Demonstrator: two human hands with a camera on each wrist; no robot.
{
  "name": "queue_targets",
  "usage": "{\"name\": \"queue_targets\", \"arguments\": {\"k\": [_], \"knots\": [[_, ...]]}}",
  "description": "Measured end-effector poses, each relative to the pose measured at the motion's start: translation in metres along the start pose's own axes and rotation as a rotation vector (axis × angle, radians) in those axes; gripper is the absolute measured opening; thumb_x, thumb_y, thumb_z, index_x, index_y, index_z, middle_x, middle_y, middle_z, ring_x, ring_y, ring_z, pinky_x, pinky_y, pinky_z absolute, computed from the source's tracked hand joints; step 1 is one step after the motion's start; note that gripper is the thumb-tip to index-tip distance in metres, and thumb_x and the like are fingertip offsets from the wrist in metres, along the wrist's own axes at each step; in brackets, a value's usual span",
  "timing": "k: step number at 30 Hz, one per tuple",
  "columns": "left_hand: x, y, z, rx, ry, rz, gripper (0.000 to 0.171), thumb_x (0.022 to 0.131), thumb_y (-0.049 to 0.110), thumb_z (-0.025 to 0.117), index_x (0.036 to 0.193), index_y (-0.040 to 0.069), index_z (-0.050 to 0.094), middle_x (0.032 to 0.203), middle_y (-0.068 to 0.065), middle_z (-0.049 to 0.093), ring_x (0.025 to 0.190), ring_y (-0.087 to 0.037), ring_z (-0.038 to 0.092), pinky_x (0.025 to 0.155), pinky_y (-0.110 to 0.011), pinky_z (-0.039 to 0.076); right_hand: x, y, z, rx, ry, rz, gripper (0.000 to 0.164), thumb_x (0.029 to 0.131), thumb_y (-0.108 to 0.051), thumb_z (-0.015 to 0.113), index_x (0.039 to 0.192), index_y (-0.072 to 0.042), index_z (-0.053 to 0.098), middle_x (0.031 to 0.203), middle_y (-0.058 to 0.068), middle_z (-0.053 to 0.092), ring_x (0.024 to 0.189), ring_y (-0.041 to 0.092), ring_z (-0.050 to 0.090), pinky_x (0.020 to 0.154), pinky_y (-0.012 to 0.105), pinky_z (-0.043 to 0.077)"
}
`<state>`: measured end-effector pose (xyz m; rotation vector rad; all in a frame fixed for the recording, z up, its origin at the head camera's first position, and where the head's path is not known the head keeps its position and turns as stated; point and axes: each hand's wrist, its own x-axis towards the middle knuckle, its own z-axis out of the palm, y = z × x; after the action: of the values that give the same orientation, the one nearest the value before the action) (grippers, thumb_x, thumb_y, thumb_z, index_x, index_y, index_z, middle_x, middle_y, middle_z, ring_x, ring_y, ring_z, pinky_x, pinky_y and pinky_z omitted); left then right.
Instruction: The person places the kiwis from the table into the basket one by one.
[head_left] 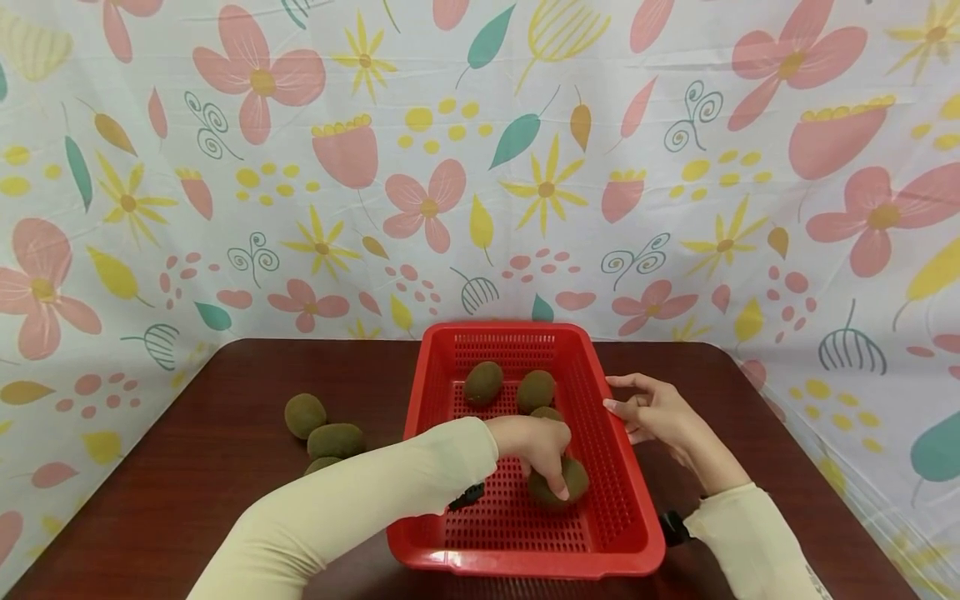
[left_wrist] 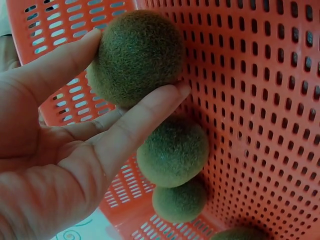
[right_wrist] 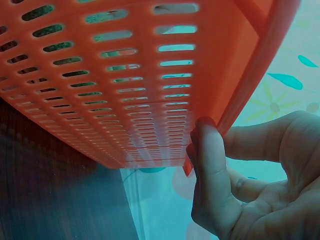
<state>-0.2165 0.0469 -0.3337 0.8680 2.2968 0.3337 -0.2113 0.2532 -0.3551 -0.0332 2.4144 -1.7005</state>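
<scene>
Inside the red plastic basket (head_left: pixel 630 508), my left hand (head_left: pixel 542 446) pinches a brown fuzzy kiwi (head_left: pixel 573 483) near the front right. The left wrist view shows thumb and fingers on either side of that kiwi (left_wrist: pixel 140 57), beside the slotted wall. More kiwis lie behind it, among them one (head_left: pixel 483 383) at the back left and another (head_left: pixel 536 390) to its right. At the basket's right side, my right hand (head_left: pixel 663 421) grips the rim; the right wrist view has its fingers (right_wrist: pixel 210 170) bent around the edge.
On the dark wooden table (head_left: pixel 240 392), left of the basket, lie a round kiwi (head_left: pixel 305 415), an oblong kiwi (head_left: pixel 336 440) and one partly hidden by my left sleeve (head_left: pixel 360 508). A flower-printed cloth (head_left: pixel 480 167) hangs behind and along the sides.
</scene>
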Motion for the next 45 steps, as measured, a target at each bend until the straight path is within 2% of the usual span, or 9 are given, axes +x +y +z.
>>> {"name": "queue_targets", "arguments": {"k": [3, 9, 19, 26, 32, 34, 40, 45], "knots": [[0.001, 0.001, 0.003, -0.009, -0.007, -0.005, 0.028, 0.084, 0.019, 0.076, 0.098, 0.005, 0.056, 0.086, -0.002, 0.054, 0.07, -0.013, 0.058, 0.06, -0.028, 0.056, 0.0, 0.0, 0.0, -0.003, 0.001, 0.0, 0.059, 0.094, -0.017, 0.064, 0.143, 0.003, 0.037, 0.074, 0.008, 0.059, 0.061, 0.018, 0.062, 0.06, 0.036, 0.057], [0.004, 0.002, 0.009, -0.015, -0.016, -0.017, 0.037, 0.083, 0.02, 0.077, 0.109, 0.004, 0.056, 0.097, -0.002, 0.055, 0.076, -0.011, 0.059, 0.06, -0.027, 0.056, 0.001, 0.001, 0.0, -0.002, -0.002, 0.002, 0.06, 0.094, -0.018, 0.064, 0.143, 0.003, 0.037, 0.074, 0.008, 0.06, 0.062, 0.018, 0.063, 0.06, 0.036, 0.058], [0.004, 0.004, 0.013, -0.077, -0.062, -0.017, 0.037, 0.085, 0.02, 0.075, 0.11, 0.002, 0.056, 0.097, -0.002, 0.052, 0.071, -0.013, 0.06, 0.061, -0.027, 0.056, 0.0, 0.0, -0.001, -0.006, -0.001, 0.002, 0.061, 0.094, -0.018, 0.064, 0.143, 0.003, 0.037, 0.074, 0.008, 0.06, 0.061, 0.017, 0.063, 0.06, 0.035, 0.057], [-0.001, 0.002, 0.011, -0.144, -0.09, -0.057, 0.053, 0.087, 0.02, 0.073, 0.13, 0.001, 0.049, 0.117, -0.004, 0.053, 0.08, -0.014, 0.06, 0.064, -0.026, 0.056, 0.001, 0.001, 0.0, -0.003, -0.001, 0.007, 0.061, 0.093, -0.019, 0.065, 0.143, 0.003, 0.037, 0.074, 0.007, 0.059, 0.061, 0.017, 0.062, 0.06, 0.036, 0.057], [-0.003, -0.001, 0.003, -0.186, -0.093, -0.048, 0.058, 0.088, 0.017, 0.072, 0.136, -0.002, 0.044, 0.097, -0.007, 0.056, 0.073, -0.019, 0.062, 0.066, -0.029, 0.057, 0.0, -0.001, 0.001, -0.008, 0.003, 0.009, 0.06, 0.094, -0.018, 0.064, 0.143, 0.003, 0.037, 0.074, 0.008, 0.059, 0.061, 0.017, 0.062, 0.06, 0.036, 0.057], [-0.005, -0.003, -0.001, -0.175, -0.086, -0.043, 0.054, 0.089, 0.018, 0.071, 0.132, -0.003, 0.047, 0.092, -0.007, 0.057, 0.073, -0.02, 0.063, 0.067, -0.03, 0.057, 0.0, -0.001, 0.001, -0.01, 0.002, 0.008, 0.06, 0.094, -0.018, 0.064, 0.143, 0.003, 0.037, 0.075, 0.008, 0.059, 0.062, 0.018, 0.062, 0.06, 0.036, 0.057], [-0.013, -0.01, -0.013, -0.179, -0.05, -0.016, 0.029, 0.091, 0.022, 0.069, 0.105, -0.003, 0.063, 0.089, -0.011, 0.063, 0.076, -0.02, 0.066, 0.066, -0.027, 0.056, -0.001, -0.001, 0.0, -0.011, 0.003, 0.008, 0.06, 0.094, -0.019, 0.065, 0.142, 0.003, 0.038, 0.075, 0.009, 0.059, 0.063, 0.018, 0.062, 0.061, 0.037, 0.058], [-0.028, -0.018, -0.03, -0.222, 0.007, 0.007, 0.029, 0.091, 0.024, 0.069, 0.103, -0.001, 0.065, 0.094, -0.013, 0.066, 0.079, -0.021, 0.068, 0.067, -0.027, 0.056, -0.002, -0.001, 0.0, -0.006, 0.007, 0.009, 0.059, 0.093, -0.019, 0.065, 0.142, 0.002, 0.039, 0.075, 0.009, 0.059, 0.063, 0.018, 0.063, 0.062, 0.037, 0.058]]}}
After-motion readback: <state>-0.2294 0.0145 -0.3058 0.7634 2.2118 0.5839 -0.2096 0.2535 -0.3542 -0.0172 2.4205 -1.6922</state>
